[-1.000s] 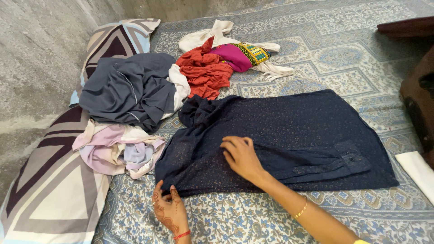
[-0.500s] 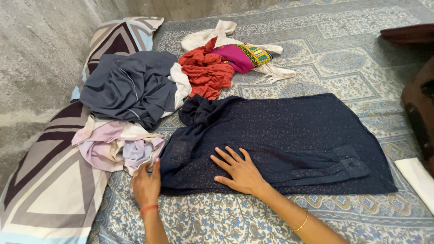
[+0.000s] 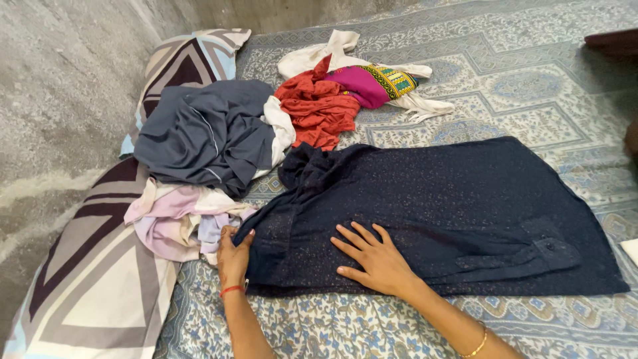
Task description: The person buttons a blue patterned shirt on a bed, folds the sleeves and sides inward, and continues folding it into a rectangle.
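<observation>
From the head camera, you have one dark navy garment spread flat across the bed, which is covered by one blue patterned sheet. Your right hand lies palm down on the garment's lower left part, fingers spread and flat, its grip closed on nothing. Your left hand is at the garment's left edge, fingers curled round the folded fabric there, pinching that edge; a red thread sits on that wrist, and a thin gold bangle shows on your right wrist.

One cuffed sleeve with a button lies folded across the garment's lower right part. The collar end is bunched up at the garment's upper left.

Left of the garment, one pile of clothes rests on two geometric-patterned pillows: one grey-blue piece on top, one pale lilac and cream piece just beside your left hand. Beyond the navy garment sits a second heap: one red cloth, one magenta piece with a bright patterned border, and one cream cloth under them. A rough grey wall runs along the left.
</observation>
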